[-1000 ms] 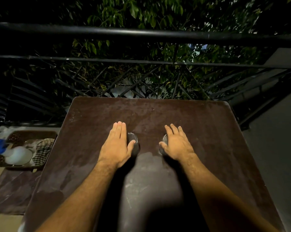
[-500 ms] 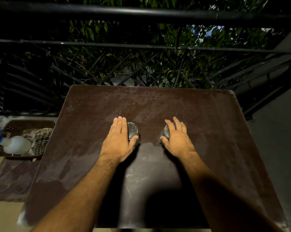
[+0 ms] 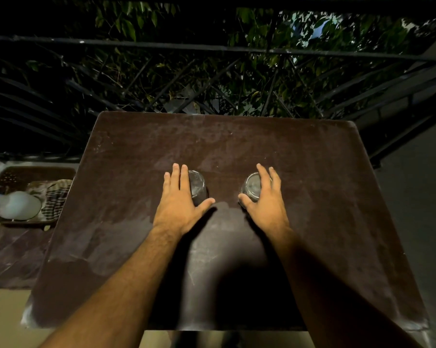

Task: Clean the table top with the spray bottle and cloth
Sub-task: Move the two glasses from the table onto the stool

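Note:
The brown table top (image 3: pixel 237 141) is dusty, with smeared pale patches. Two small clear glasses stand near its middle. My left hand (image 3: pixel 179 209) cups the left glass (image 3: pixel 198 187) from its left side, fingers straight and thumb hooked round the near side. My right hand (image 3: pixel 267 207) lies over the right glass (image 3: pixel 252 184), with its fingers on the rim and its thumb on the near left. The white spray bottle (image 3: pixel 17 205) with a blue head lies in a brown tray (image 3: pixel 23 172) at the far left. A checked cloth (image 3: pixel 55 197) sits beside it.
The tray rests on a lower brown surface (image 3: pixel 13 254) to the left of the table. A black metal railing (image 3: pixel 211 47) runs just behind the table's far edge, with leafy branches beyond it. A grey wall rises on the right.
My view has tipped down and drawn back a little, showing more of the table's near edge. Both hands stay at the glasses; my right fingers have slid further over the right glass.

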Tool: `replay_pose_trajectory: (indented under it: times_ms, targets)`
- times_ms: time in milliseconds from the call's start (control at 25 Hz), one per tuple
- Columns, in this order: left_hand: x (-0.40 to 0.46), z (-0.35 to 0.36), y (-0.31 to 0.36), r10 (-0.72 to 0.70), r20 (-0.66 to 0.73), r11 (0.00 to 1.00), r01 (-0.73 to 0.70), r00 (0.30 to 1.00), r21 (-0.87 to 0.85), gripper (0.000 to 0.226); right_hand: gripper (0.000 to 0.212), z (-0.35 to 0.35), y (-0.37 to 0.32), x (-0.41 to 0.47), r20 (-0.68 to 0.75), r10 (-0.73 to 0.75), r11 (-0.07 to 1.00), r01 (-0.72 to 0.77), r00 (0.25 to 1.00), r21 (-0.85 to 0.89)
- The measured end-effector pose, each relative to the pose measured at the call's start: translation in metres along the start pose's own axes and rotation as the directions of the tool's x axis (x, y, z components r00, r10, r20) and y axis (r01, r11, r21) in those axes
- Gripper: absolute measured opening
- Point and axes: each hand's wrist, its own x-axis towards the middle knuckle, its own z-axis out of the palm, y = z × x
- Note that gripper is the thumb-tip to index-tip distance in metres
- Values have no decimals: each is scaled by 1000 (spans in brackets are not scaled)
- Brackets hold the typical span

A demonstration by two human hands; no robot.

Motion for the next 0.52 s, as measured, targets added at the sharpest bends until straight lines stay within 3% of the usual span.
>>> replay_pose_trajectory:
  times_ms: [200, 520]
  targets:
    - [8, 4, 6, -157, 11, 970, 156, 988, -185, 123, 118, 6, 7, 2, -98, 184, 944, -148, 978, 296]
    - [17, 9, 2, -187, -58, 935, 159, 981, -316, 102, 90, 12, 12, -1, -121, 237, 914, -179, 964, 364]
